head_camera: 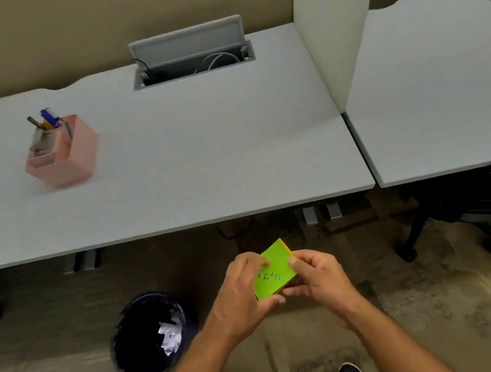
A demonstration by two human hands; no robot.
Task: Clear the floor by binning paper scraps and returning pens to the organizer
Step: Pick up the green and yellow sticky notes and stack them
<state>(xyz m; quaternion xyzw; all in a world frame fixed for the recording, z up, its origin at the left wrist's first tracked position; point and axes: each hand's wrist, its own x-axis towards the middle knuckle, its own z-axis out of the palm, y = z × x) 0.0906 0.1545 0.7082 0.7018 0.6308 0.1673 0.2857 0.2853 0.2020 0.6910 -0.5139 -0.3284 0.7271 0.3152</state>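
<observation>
Both hands, left hand (243, 286) and right hand (315, 276), grip a green square sticky-note pad (273, 273) between them. Left of them stands a dark round wastebasket (140, 340) holding white paper scraps (169, 334); a pink plastic pen organizer (63, 152) sits on the tabletop (199, 148) beyond.

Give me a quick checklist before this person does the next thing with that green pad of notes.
1. Sticky-note pad held firmly: ok, left hand and right hand both grip it.
2. Bin within reach: ok, on the floor beside the left arm.
3. Room in bin: ok, only some white paper scraps inside.
4. Organizer upright on the desk: ok, pens stand in it.
5. Floor cleared of scraps: cannot tell, only part visible.
</observation>
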